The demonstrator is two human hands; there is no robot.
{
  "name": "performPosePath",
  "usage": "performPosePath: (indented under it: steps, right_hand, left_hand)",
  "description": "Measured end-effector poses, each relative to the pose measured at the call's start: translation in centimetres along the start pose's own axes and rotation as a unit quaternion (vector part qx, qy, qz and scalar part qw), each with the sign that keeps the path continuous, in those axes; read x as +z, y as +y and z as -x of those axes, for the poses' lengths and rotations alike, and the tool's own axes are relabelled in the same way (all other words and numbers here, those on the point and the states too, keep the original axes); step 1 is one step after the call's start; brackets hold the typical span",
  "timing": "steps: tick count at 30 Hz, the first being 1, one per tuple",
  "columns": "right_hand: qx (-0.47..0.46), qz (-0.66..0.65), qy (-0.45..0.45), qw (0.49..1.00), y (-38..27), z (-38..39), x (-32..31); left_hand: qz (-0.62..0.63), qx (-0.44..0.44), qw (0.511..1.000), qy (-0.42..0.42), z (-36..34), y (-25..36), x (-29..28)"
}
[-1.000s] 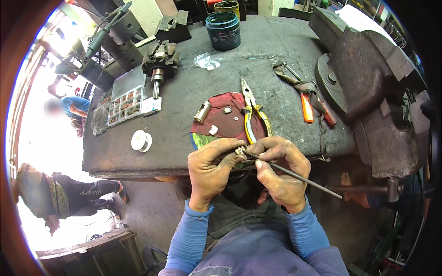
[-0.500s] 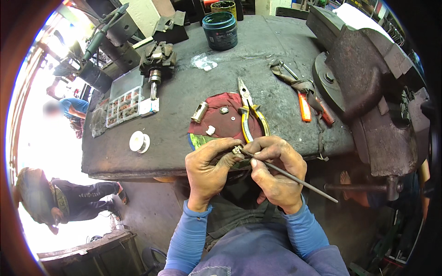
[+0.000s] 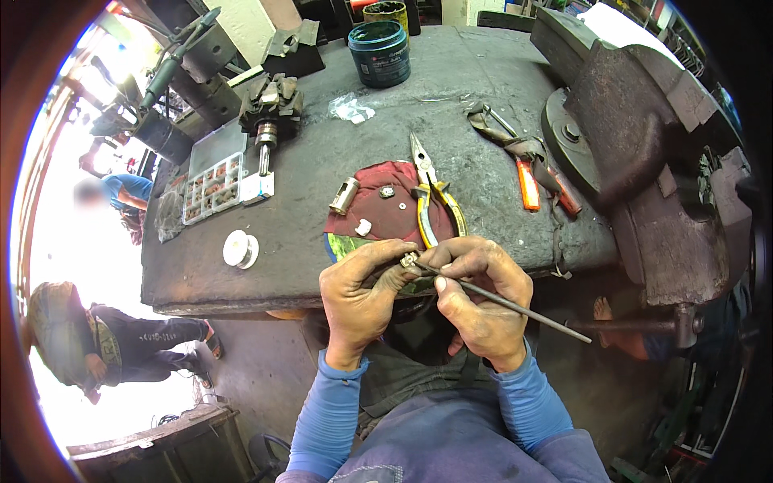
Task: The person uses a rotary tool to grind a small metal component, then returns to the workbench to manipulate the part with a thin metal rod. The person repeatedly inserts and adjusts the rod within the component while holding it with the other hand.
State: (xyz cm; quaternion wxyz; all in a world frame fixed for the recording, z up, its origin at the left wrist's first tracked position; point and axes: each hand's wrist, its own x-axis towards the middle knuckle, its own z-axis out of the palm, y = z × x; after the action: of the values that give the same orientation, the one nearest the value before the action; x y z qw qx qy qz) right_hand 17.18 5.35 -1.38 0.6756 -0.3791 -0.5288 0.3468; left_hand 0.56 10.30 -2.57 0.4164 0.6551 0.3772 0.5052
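Between thumb and fingers, my left hand [image 3: 360,299] pinches a small metal part [image 3: 409,260] just off the table's front edge. My right hand [image 3: 483,299] grips a thin dark metal rod [image 3: 523,310], file-like in shape, whose tip meets the small part. Just beyond my hands lies a dark red cloth pad [image 3: 390,216] with a green and blue edge. On it rest a metal cylinder [image 3: 344,196], a small round metal piece [image 3: 386,191], a tiny washer [image 3: 403,206] and a white bit [image 3: 363,228]. Yellow-and-black long-nose pliers [image 3: 433,193] lie across its right side, jaws pointing away.
A large bench vise [image 3: 636,137] fills the right side. Orange-handled pliers [image 3: 528,185] lie before it. A dark tub [image 3: 379,55] stands at the back. Leftward are a sectioned parts box [image 3: 213,191], a shafted metal part [image 3: 266,121] and a white spool [image 3: 240,249]. Two people are at the left.
The view has shifted slightly. My hands keep the same grip on the small part and the rod, with only slight movement. The standing person's hand at the left has moved.
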Motion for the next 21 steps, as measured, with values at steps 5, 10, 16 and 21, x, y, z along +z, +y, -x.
performPosePath:
  steps: [5, 10, 16, 21]
  right_hand:
    - [0.053, -0.063, 0.013, 0.997, 0.0, -0.1, -0.2]
    - [0.049, -0.081, -0.026, 0.995, -0.2, -0.3, -0.6]
    - [0.062, -0.061, -0.037, 0.995, 0.0, -0.6, -0.9]
    - [0.069, -0.047, -0.051, 0.995, -0.1, -0.6, -1.2]
  left_hand:
    - [-0.015, 0.007, 1.000, -0.001, 0.0, 0.0, 0.0]
    - [-0.021, 0.013, 1.000, -0.003, -0.2, 0.2, -0.1]
    - [-0.046, 0.035, 0.998, -0.011, -0.3, 0.3, -0.3]
    - [-0.029, 0.021, 0.999, -0.013, -0.3, 0.1, -0.2]
